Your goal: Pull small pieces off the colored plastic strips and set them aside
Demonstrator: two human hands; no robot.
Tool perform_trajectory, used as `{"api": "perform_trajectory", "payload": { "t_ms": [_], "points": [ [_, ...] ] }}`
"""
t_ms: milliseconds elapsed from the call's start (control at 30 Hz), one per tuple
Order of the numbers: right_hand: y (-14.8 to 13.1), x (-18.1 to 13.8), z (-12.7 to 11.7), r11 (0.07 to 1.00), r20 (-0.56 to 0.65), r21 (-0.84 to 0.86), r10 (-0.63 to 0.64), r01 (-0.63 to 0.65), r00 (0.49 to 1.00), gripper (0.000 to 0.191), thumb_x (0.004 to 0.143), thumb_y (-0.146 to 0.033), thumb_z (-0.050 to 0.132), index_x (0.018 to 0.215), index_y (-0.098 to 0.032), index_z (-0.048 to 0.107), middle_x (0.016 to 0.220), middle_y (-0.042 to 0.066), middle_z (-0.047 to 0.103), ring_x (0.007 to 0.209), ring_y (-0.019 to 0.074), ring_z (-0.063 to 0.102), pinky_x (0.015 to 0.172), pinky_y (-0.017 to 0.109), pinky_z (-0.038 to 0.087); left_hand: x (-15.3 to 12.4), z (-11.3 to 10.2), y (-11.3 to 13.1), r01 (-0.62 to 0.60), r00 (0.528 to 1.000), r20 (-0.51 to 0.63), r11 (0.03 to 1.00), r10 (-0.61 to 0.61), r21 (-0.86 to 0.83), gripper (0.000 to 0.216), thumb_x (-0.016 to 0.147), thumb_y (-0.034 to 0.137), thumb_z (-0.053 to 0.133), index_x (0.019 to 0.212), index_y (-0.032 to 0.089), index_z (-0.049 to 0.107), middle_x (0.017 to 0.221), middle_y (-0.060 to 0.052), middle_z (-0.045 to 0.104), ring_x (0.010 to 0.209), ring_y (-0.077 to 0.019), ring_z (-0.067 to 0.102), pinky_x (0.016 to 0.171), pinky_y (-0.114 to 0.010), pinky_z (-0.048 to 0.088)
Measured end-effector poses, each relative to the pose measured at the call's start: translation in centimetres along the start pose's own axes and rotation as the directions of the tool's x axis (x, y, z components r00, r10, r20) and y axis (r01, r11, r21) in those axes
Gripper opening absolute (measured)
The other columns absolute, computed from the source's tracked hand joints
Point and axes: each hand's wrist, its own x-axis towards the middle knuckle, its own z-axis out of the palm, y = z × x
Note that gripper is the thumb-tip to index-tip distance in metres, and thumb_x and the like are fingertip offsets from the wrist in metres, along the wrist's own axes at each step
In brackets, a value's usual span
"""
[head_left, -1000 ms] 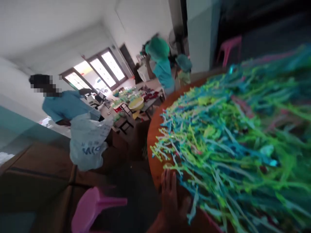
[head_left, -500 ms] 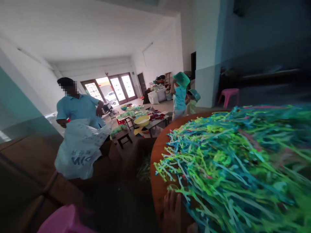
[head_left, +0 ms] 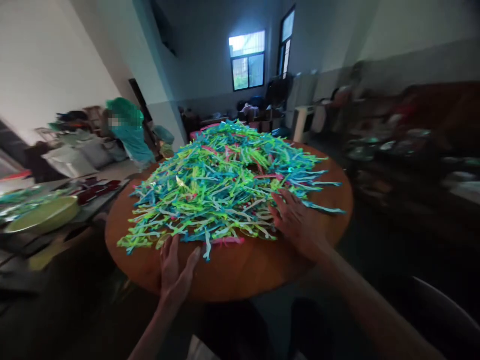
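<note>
A big heap of thin green, blue and pink strips (head_left: 225,175) covers most of a round brown wooden table (head_left: 240,270). My left hand (head_left: 174,272) lies flat and open on the bare wood at the near edge, fingertips touching the heap's front fringe. Flat and open as well, my right hand (head_left: 296,220) rests on the right front side of the heap, fingers spread over the strips. Neither hand grips anything.
A person in a teal top and green head cover (head_left: 127,132) stands beyond the table at the left. A low table with a yellow-green basin (head_left: 41,215) is at the far left. Dark cluttered furniture (head_left: 405,150) fills the right; a window (head_left: 246,60) is at the back.
The view has swung right from the doorway side to face the table squarely. My right hand has come into view on the heap. My left hand stays at the table's near edge.
</note>
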Motion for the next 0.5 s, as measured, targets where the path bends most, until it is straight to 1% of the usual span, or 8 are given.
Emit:
{"api": "perform_trajectory", "payload": {
  "t_ms": [33,67,100,167,200,267,333,500],
  "points": [
    [-0.5,-1.1,-0.7,0.997,-0.028,-0.057,0.044,-0.046,0.999,0.042,0.101,-0.037,0.038,0.133,-0.018,0.059,0.135,0.017,0.059,0.132,0.0308,0.05,0.108,0.053,0.041,-0.2,1.0,0.3,-0.096,0.993,0.066,0.995,0.095,0.001,0.078,0.089,0.06,0.057,0.152,0.019,0.037,0.158,-0.017,0.033,0.149,-0.0355,0.028,0.12,-0.059,0.031],
    [-1.4,-2.1,-1.0,0.991,-0.05,-0.099,0.083,-0.087,0.995,0.043,0.102,-0.037,0.038,0.132,-0.016,0.059,0.135,0.018,0.059,0.13,0.03,0.051,0.107,0.05,0.042,-0.5,1.8,0.8,-0.211,0.969,0.131,0.977,0.208,0.009,0.081,0.089,0.06,0.059,0.154,0.019,0.033,0.16,-0.017,0.029,0.15,-0.0361,0.025,0.12,-0.059,0.031],
    [-2.3,-3.0,-1.1,0.984,-0.055,-0.136,0.108,-0.114,0.993,0.043,0.102,-0.039,0.039,0.131,-0.015,0.06,0.136,0.019,0.058,0.129,0.0299,0.051,0.107,0.049,0.042,-0.7,2.5,1.2,-0.33,0.929,0.188,0.944,0.32,0.021,0.084,0.088,0.06,0.06,0.156,0.02,0.029,0.162,-0.017,0.026,0.151,-0.0367,0.022,0.12,-0.06,0.03],
    [-4.4,-4.2,-0.7,0.972,0.017,-0.205,0.119,-0.113,0.993,0.041,0.1,-0.04,0.045,0.127,-0.015,0.062,0.137,0.019,0.057,0.128,0.031,0.052,0.108,0.049,0.041,-1.0,3.1,1.8,-0.516,0.83,0.28,0.855,0.483,0.053,0.081,0.089,0.058,0.06,0.156,0.023,0.031,0.164,-0.016,0.023,0.152,-0.0385,0.019,0.119,-0.063,0.029],
    [-5.3,-4.7,-0.4,0.97,0.085,-0.227,0.112,-0.091,0.99,0.04,0.099,-0.041,0.048,0.126,-0.016,0.063,0.137,0.018,0.058,0.128,0.0316,0.051,0.108,0.05,0.039,-0.9,3.3,1.9,-0.567,0.794,0.314,0.82,0.521,0.072,0.074,0.091,0.056,0.058,0.154,0.025,0.035,0.163,-0.015,0.025,0.151,-0.0395,0.02,0.117,-0.064,0.031],
    [-6.8,-5.5,0.1,0.971,0.214,-0.237,0.084,-0.032,0.973,0.039,0.097,-0.042,0.052,0.124,-0.018,0.064,0.137,0.016,0.059,0.129,0.0326,0.05,0.11,0.053,0.036,-0.4,3.5,1.8,-0.616,0.75,0.373,0.782,0.546,0.095,0.058,0.095,0.048,0.054,0.148,0.028,0.046,0.161,-0.014,0.031,0.149,-0.0399,0.026,0.115,-0.065,0.034],
    [-7.9,-6.1,0.4,0.976,0.256,-0.219,0.062,-0.005,0.965,0.039,0.097,-0.044,0.052,0.125,-0.019,0.064,0.136,0.014,0.06,0.13,0.0319,0.049,0.111,0.053,0.033,0.7,3.6,1.2,-0.63,0.738,0.391,0.769,0.55,0.108,0.046,0.098,0.04,0.049,0.143,0.028,0.053,0.158,-0.012,0.037,0.147,-0.0378,0.031,0.115,-0.063,0.035],
    [-8.8,-6.4,0.3,0.98,0.1,-0.196,0.049,-0.029,0.994,0.043,0.098,-0.042,0.051,0.129,-0.013,0.062,0.139,0.018,0.057,0.129,0.0302,0.049,0.111,0.046,0.035,3.4,3.4,-0.8,-0.62,0.733,0.369,0.785,0.571,0.015,0.044,0.103,0.035,0.038,0.142,0.023,0.053,0.154,-0.011,0.044,0.144,-0.0283,0.04,0.117,-0.051,0.039]
  ]
}}
